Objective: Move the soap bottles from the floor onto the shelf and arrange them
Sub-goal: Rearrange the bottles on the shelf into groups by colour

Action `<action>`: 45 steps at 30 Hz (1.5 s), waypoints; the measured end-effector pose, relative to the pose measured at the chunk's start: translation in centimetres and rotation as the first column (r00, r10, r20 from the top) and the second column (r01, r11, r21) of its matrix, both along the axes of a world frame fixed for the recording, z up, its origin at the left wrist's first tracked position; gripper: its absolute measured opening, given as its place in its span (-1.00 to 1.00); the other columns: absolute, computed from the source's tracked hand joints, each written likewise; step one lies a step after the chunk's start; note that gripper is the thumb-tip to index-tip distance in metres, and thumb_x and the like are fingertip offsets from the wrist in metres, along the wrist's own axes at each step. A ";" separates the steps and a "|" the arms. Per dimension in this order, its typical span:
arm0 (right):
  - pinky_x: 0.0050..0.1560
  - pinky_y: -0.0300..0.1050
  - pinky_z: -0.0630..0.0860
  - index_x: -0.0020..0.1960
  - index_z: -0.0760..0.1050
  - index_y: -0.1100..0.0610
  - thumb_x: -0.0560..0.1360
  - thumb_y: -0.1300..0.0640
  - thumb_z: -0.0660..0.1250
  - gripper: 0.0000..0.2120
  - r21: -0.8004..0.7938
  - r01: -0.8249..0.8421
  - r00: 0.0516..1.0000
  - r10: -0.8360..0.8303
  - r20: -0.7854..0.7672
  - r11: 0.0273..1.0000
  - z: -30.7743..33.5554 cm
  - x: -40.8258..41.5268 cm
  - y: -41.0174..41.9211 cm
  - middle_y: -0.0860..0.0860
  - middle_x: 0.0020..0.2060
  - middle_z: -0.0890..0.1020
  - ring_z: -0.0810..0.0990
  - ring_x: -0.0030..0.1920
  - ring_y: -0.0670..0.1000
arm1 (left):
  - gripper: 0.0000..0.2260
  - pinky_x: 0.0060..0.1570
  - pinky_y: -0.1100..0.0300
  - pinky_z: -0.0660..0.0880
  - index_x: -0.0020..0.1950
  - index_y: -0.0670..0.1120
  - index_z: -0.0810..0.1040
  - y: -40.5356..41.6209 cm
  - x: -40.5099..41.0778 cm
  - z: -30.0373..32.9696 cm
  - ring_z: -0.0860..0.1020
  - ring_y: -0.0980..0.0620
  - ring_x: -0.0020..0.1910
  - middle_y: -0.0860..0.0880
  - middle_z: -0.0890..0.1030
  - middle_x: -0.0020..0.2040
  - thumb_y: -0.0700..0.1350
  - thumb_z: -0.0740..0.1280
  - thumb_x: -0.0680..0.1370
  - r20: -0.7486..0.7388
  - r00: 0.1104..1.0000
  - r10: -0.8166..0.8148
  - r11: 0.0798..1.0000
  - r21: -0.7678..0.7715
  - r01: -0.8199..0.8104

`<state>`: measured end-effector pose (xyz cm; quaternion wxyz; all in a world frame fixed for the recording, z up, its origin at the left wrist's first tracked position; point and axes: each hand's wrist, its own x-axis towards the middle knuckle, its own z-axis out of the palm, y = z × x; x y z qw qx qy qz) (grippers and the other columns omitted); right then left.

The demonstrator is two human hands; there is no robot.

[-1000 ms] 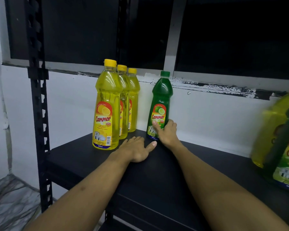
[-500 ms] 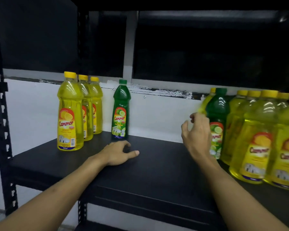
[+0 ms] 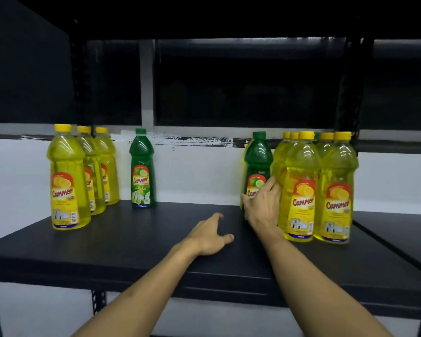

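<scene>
Green bottle on the right, now in the right hand.

Half a second before, that hand was open in the air near it; now its fingers curled around the bottle, which stood on the black shelf touching the yellow bottles. The left hand stayed flat on the shelf, fingers loosely spread. The other green bottle stood alone, left of middle.

Dim overall, the black upper half from ten to two o'clock swallows all detail, while frontal light makes the yellow bottles glow and puts small glare streaks on their shoulders, the shelf edge bows with wide-angle distortion, and slight softness blurs the labels.
</scene>
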<state>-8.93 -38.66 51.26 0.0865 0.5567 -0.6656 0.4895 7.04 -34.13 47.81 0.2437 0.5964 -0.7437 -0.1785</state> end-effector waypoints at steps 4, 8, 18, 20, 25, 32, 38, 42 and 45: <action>0.25 0.08 0.45 0.49 0.19 0.30 0.41 -0.16 0.53 -0.09 -0.023 -0.008 0.997 0.006 -0.072 1.000 -0.5 1.0 2.3 0.25 0.26 0.44 0.46 0.24 0.22 | -0.30 0.44 0.06 0.33 0.60 0.02 0.18 1.6 1.2 0.3 0.39 -0.04 0.47 -0.01 0.38 0.52 0.15 0.39 0.56 -0.028 1.000 0.009 1.000 0.009 -0.009; 0.22 0.11 0.46 0.51 0.17 0.28 0.42 -0.18 0.51 -0.09 -0.058 -0.097 0.995 0.094 -0.041 0.994 -1.3 1.8 5.1 0.24 0.27 0.41 0.43 0.25 0.23 | -0.26 0.43 0.06 0.34 0.61 -0.01 0.16 3.0 1.5 0.3 0.40 -0.03 0.46 -0.02 0.38 0.52 0.17 0.40 0.55 -0.079 0.997 0.011 1.000 -0.014 -0.012; 0.34 0.08 0.38 0.55 0.07 0.17 0.41 -0.17 0.53 -0.04 -0.040 -0.304 0.947 0.307 0.093 0.952 -1.1 2.5 11.1 0.20 0.36 0.31 0.29 0.40 0.20 | -0.18 0.37 0.07 0.42 0.53 -0.01 0.33 6.3 1.2 1.5 0.54 0.04 0.29 0.03 0.55 0.36 0.11 0.60 0.36 -0.321 0.942 -0.096 0.995 -0.031 0.091; 0.35 0.07 0.39 0.55 0.07 0.15 0.39 -0.17 0.55 -0.03 -0.034 -0.334 0.932 0.335 0.141 0.942 -1.1 2.6 11.5 0.19 0.36 0.31 0.29 0.40 0.19 | -0.27 0.37 0.06 0.41 0.51 -0.02 0.36 6.9 1.2 1.4 0.53 0.02 0.32 0.03 0.55 0.36 0.13 0.55 0.42 -0.284 0.952 -0.117 0.993 -0.046 0.108; 0.36 0.09 0.44 0.49 0.15 0.08 0.35 -0.19 0.58 -0.08 -0.073 -0.388 0.892 0.394 0.222 0.919 -2.0 2.5 11.5 0.14 0.34 0.33 0.33 0.38 0.14 | -0.28 0.46 -0.12 0.35 0.54 0.04 0.35 6.7 1.4 1.3 0.45 -0.05 0.44 -0.04 0.47 0.47 0.21 0.50 0.45 -0.261 0.951 -0.164 0.986 -0.013 0.166; 0.12 -0.14 0.59 0.24 0.28 -0.03 0.41 -0.10 0.57 -0.41 -0.154 -0.617 0.637 0.605 0.479 0.772 -3.3 1.4 10.6 0.03 0.22 0.53 0.57 0.22 -0.04 | -0.39 0.49 -0.10 0.30 0.54 0.02 0.33 5.5 2.2 1.0 0.46 0.01 0.43 -0.02 0.50 0.45 0.05 0.46 0.54 -0.333 0.926 -0.179 0.976 0.058 0.209; -0.03 -0.31 0.53 0.33 0.26 0.01 0.45 0.00 0.54 -0.40 -0.167 -0.680 0.556 0.650 0.519 0.714 -3.0 1.2 11.0 0.00 0.20 0.55 0.57 0.18 -0.09 | -0.34 0.50 -0.08 0.28 0.57 0.00 0.28 5.2 2.3 0.9 0.42 -0.01 0.46 -0.03 0.47 0.47 0.03 0.47 0.54 -0.348 0.920 -0.181 0.974 0.068 0.217; 0.01 -0.25 0.59 0.37 0.35 -0.01 0.41 -0.08 0.56 -0.36 -0.126 -0.685 0.582 0.643 0.498 0.717 -3.0 1.1 10.7 -0.09 0.15 0.61 0.61 0.10 -0.16 | -0.36 0.47 -0.10 0.33 0.53 0.04 0.36 4.5 3.3 0.8 0.46 0.01 0.42 -0.01 0.52 0.44 0.14 0.47 0.50 -0.263 0.943 -0.203 0.970 0.074 0.229; 0.17 0.07 0.64 0.40 0.37 -0.02 0.37 -0.17 0.57 -0.30 -0.041 -0.685 0.631 0.621 0.464 0.727 -2.9 1.1 9.9 -0.06 0.20 0.62 0.63 0.15 -0.07 | -0.39 0.39 -0.01 0.42 0.44 0.07 0.47 4.1 5.7 1.0 0.50 0.02 0.34 0.03 0.54 0.39 0.34 0.37 0.48 0.044 0.982 -0.183 0.982 0.047 0.181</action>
